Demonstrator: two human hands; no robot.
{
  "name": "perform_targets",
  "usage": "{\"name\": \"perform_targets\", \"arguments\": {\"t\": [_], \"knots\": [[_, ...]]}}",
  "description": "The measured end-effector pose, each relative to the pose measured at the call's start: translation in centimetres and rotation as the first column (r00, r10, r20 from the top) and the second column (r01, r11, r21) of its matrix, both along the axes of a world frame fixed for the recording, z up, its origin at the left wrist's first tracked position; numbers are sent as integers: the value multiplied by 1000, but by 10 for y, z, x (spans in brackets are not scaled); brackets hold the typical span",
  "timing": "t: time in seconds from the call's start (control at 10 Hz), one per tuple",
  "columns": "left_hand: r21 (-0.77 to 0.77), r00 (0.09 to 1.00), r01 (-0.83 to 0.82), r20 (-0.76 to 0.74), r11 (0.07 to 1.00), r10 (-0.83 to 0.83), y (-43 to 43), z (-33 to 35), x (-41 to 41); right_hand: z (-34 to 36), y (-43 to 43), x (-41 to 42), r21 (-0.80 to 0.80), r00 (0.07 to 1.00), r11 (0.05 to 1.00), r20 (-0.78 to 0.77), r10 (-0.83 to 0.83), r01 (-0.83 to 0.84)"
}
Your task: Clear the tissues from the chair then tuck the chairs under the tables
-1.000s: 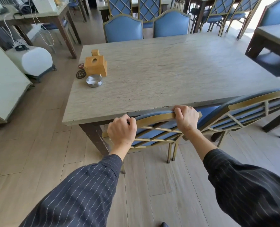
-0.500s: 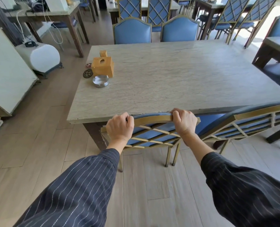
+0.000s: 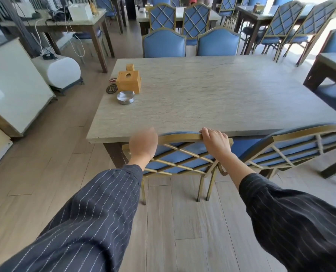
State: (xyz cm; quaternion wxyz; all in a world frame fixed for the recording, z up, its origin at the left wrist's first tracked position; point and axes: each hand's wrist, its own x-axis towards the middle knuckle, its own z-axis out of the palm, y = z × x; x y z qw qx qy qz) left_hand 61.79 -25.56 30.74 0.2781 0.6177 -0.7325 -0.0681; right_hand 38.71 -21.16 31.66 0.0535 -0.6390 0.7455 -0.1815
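A blue padded chair with a gold lattice back stands pushed against the near edge of the grey stone-top table, its seat hidden under the top. My right hand curls over the right end of the chair's top rail. My left hand is blurred at the rail's left corner, and its grip is unclear. A second matching chair stands just to the right, its back also at the table edge. No tissues show on either chair.
On the table's left side sit a wooden tissue box, a metal ashtray and a round numbered coaster. Two blue chairs face me across the table. A white cylindrical appliance stands at left, another table at right.
The chair has slid further under the table as I stepped closer. My left hand, gripping the rail before, is now blurred and seems to lift; my right hand stays on the rail.
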Motion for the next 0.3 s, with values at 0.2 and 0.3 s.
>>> {"name": "perform_targets", "arguments": {"t": [0.2, 0.3], "knots": [[363, 998, 20, 49, 932, -41, 5, 30, -7, 25, 14, 5, 173, 1000, 985, -25, 10, -6], [514, 992, 107, 4, 851, -127, 0, 52, -2, 44, 19, -2, 338, 998, 939, 4, 67, -64]]}}
